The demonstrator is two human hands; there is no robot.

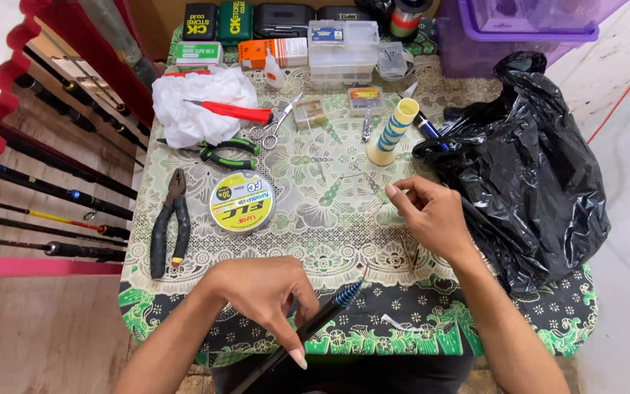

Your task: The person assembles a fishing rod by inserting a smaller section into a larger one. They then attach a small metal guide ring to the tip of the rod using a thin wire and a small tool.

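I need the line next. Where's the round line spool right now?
In the head view the line spool lies flat on the table, left of centre, between the black pliers and the right hand, just below the green-handled pliers.

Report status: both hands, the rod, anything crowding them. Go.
Left hand gripping dark rod near its blue-wrapped tip. Right hand pinching, contents too small to tell. Line spool and black bag close by.

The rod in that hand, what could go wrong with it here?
The left hand holds the rod slanting over the table's near edge, so its thin tip might bend or slip. The right hand pinches something too small to identify; it could drop and vanish on the patterned cloth.
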